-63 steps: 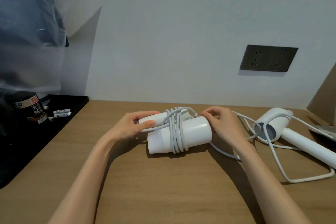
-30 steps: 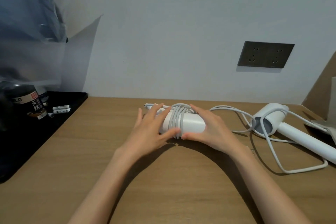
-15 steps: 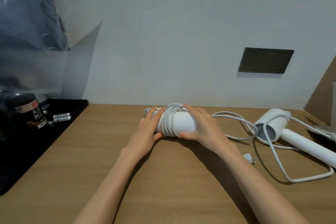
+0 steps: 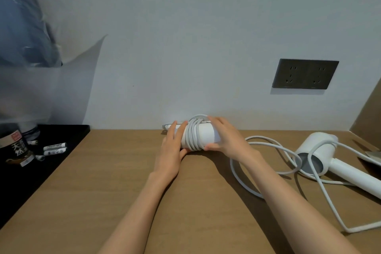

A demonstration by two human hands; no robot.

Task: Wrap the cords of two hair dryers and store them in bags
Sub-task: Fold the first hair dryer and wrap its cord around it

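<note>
A white hair dryer (image 4: 206, 135) with its cord wound in several loops (image 4: 192, 136) round the barrel lies at the back of the wooden table (image 4: 115, 181), close to the wall. My left hand (image 4: 172, 148) rests against its left end with fingers straight and the thumb beneath. My right hand (image 4: 225, 138) curves over the barrel's right part, thumb at the front. A second white hair dryer (image 4: 318, 150) lies to the right, its cord (image 4: 268, 144) loose in wide loops over the table.
A black tray (image 4: 68, 146) at the left holds a dark labelled bottle (image 4: 14, 146) and small white tubes (image 4: 54, 148). Clear plastic bag material (image 4: 28, 51) hangs at the upper left. A dark wall socket (image 4: 305, 74) sits above the second dryer.
Both hands have slid the wrapped dryer away from me toward the wall. The second dryer and its loose cord lie as before.
</note>
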